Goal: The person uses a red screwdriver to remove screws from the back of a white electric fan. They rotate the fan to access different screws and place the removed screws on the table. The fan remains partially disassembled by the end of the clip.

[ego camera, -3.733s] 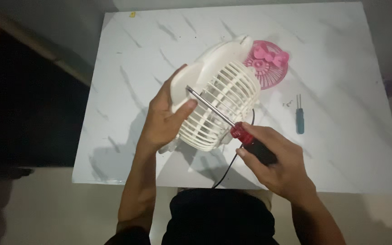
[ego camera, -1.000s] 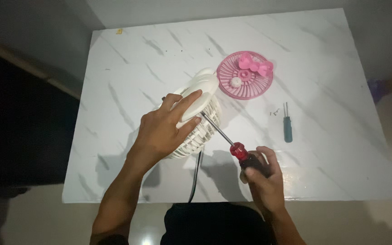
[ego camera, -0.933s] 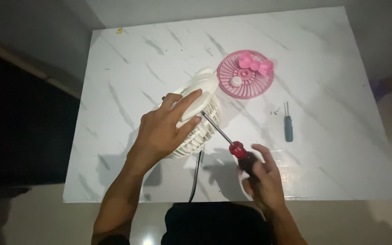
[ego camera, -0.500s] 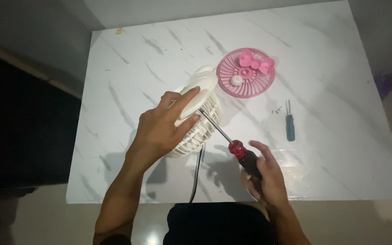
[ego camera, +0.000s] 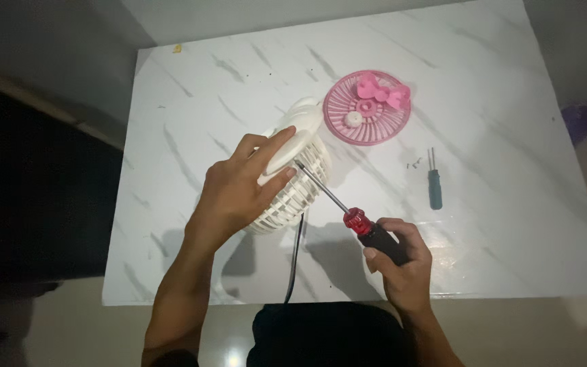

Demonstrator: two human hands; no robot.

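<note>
Your left hand lies spread over the white fan body, fingers wrapped across its solid rim and thumb tucked under against the grille, so the fan sits directly beneath your palm and tilts away toward the far side of the table. Judging by its look, this is a thin moulded plastic shell: light, stiff at the rim, but springy and easily cracked along the slats. Keep your grip on the solid rim rather than the ribs, and press down, since a smooth housing on a glossy marbled top will likely skate.

Your right hand is closed around the dark handle of the screwdriver, just behind its red collar. The shaft runs up and to the left from that hand, and its tip meets the fan right beside your left thumb.

The black cord trails from under the fan toward you, between your two forearms. Beyond your right hand lie a small blue screwdriver and a few loose screws; further off rests the pink grille.
</note>
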